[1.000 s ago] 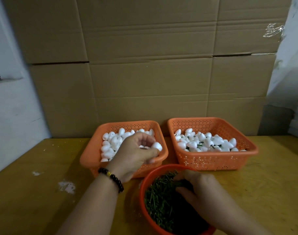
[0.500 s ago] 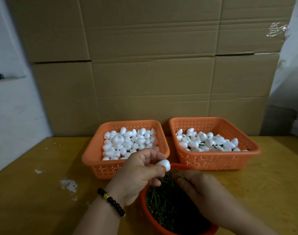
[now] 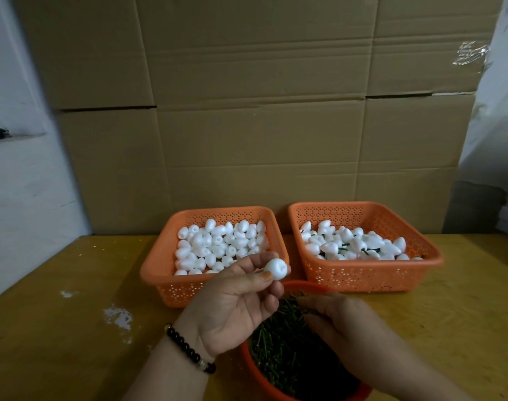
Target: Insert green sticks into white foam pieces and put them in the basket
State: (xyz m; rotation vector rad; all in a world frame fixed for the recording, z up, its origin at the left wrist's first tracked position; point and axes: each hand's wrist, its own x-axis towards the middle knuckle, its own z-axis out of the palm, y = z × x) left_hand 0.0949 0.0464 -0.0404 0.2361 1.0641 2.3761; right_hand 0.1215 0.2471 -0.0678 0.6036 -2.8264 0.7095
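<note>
From the head camera I see my left hand (image 3: pixel 232 311) has lifted out of the left basket (image 3: pixel 160 273) and turned palm-up, pinching one white foam piece (image 3: pixel 276 268) above the round bowl (image 3: pixel 360 390). My right hand (image 3: pixel 348 328) has stayed in the green sticks (image 3: pixel 281 342); whether it grips one, I cannot tell. Insertion looks next, then the right basket (image 3: pixel 368 277).

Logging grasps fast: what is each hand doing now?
Left hand: pinches a white foam piece.
Right hand: in the green sticks; grip cannot be told.
</note>
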